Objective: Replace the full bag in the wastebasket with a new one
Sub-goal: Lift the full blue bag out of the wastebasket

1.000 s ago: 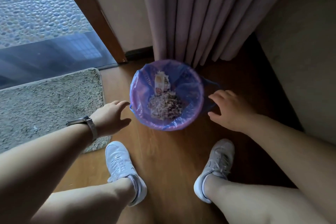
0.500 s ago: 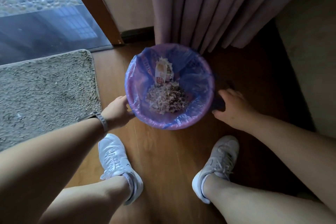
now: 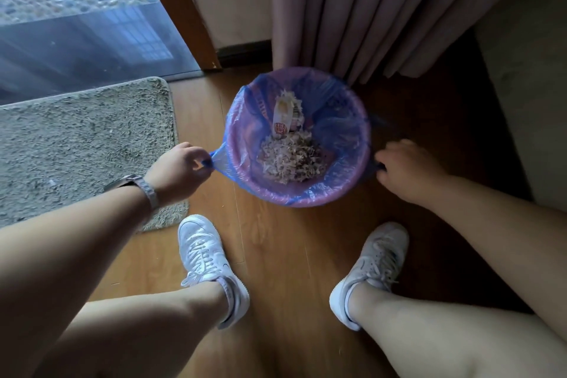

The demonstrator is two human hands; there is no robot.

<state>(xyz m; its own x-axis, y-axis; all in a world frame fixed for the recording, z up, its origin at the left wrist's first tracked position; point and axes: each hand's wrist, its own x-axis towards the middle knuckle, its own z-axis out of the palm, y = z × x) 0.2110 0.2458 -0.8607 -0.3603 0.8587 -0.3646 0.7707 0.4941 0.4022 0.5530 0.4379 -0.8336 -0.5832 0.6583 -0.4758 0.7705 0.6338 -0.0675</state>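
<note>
Most of the picture is brown wood floor. One big glass door fills the upper left. A pink-grey curtain hangs down at the top middle. A fuzzy grey rug lies at the left.

Two bare legs come in from the bottom. Each foot wears a white shoe, the left shoe and the right shoe.

The round wastebasket stands on the floor in the middle of the picture, just below the curtain. A blue bag lines it and folds over its rim.

The left hand is just left of the basket. It pinches a corner of the bag, and the plastic is pulled out to a point. The right hand is at the right side of the basket with its fingers curled by the bag's edge. It is blurry, so I cannot tell if it holds the bag.

A heap of pale scraps lies inside the bag. A white wrapper sticks up behind the heap. A silver watch is on the left wrist.
</note>
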